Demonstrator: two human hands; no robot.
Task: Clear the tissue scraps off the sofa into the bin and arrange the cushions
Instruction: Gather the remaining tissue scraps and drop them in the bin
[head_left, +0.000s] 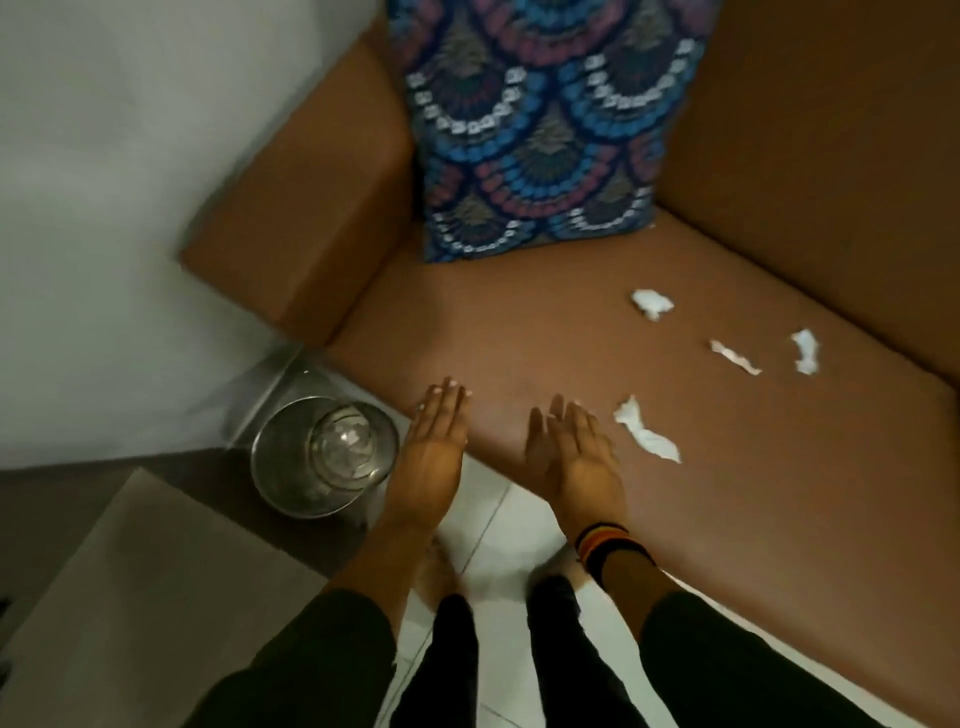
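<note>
**Empty hands at the seat's front edge, four scraps waiting**

Both hands hold nothing: the left hand (434, 447) and the right hand (574, 457) are spread flat, fingers straight, palms turned toward each other, over the front edge of the sofa (519, 322) seat near its left end. A banded bracelet (602, 545) sits on the right wrist.

Just left of the left hand, on the floor below the sofa's left front corner, stands the round metal bin (322, 462); pale bits appear to lie inside it.

The nearest tissue scrap (647, 434) lies close to the seat's front edge, just beside the right hand's fingertips. Farther in, toward the back of the seat, lie a thin twisted scrap (735, 357), a small crumpled scrap (805, 351) and a wadded scrap (652, 303). All four are apart from one another.

These scraps look very light, soft and limp. They should crush easily and may tear or drift, so a fingertip pinch at the bulkiest part of each seems best, or gathering them into a cupped palm.

At the back left corner of the seat, the patterned cushion (535, 130) stands upright against the armrest. It looks plump and yielding; gripping two edges should do.
</note>
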